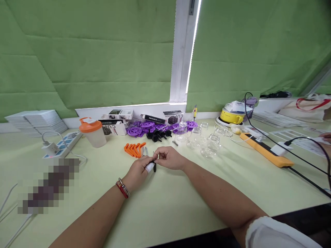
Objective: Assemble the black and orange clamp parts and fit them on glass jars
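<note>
Near the table's middle, my left hand [137,174] is closed around a small black plastic part [154,167], whose lower end hangs below the fingers. A white band or piece [149,167] shows by the left thumb; I cannot tell which. My right hand [169,158] pinches at the top of the same black part, its fingertips touching those of the left. Just beyond lie several orange plastic arms [134,150] in a row and a few metal pins [145,151]. Behind are black knobbed parts [156,135], purple openwork discs [135,131] and a small spring [175,143].
Clear glass cups [208,148] stand to the right of my hands. An orange-lidded shaker [93,132] and cup holder boxes [116,128] are at back left. Power strips [266,150] with cables lie on the right and left. Another person's hand [326,137] shows at far right.
</note>
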A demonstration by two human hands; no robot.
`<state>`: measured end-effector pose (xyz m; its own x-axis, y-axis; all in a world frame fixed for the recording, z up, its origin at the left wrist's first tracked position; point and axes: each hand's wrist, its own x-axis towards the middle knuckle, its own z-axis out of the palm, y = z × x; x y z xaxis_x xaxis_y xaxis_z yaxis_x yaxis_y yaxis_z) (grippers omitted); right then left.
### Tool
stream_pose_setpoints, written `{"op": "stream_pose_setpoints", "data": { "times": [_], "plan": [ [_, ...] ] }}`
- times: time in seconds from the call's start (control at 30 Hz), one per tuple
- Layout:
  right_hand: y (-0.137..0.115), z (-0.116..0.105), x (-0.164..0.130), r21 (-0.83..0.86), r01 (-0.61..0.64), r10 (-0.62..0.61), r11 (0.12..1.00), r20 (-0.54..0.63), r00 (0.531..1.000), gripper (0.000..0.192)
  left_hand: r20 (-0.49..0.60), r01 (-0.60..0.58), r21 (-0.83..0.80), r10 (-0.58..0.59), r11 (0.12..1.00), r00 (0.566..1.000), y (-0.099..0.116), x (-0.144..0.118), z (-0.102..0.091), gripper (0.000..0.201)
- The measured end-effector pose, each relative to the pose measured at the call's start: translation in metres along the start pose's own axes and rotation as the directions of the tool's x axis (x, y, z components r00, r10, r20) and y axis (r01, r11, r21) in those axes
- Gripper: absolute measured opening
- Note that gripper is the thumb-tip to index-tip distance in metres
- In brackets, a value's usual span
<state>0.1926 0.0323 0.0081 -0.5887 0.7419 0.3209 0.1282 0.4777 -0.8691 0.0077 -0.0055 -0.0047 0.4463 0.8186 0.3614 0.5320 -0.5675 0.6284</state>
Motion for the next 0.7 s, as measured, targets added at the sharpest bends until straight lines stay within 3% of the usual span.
{"op": "stream_pose_setpoints", "data": {
  "times": [0.2,0.47,0.7],
  "plan": [
    [0.002,-0.001,0.001,-0.071,0.077,-0.075,0.994,0.028,0.997,0.003,0.020,-0.005,0.042,0.004,0.999,1.000,0.001,0.000,-0.001,0.022],
    [0.005,-0.003,0.001,-0.088,0.069,-0.065,0.994,0.044,0.997,0.005,-0.007,-0.045,0.114,0.046,0.992,0.999,-0.002,-0.001,0.000,0.024],
    [0.005,-0.004,0.003,-0.089,-0.014,0.016,0.996,0.024,1.000,0.012,-0.023,-0.044,0.318,0.054,0.947,0.998,-0.010,0.001,-0.001,0.031]
  ]
}}
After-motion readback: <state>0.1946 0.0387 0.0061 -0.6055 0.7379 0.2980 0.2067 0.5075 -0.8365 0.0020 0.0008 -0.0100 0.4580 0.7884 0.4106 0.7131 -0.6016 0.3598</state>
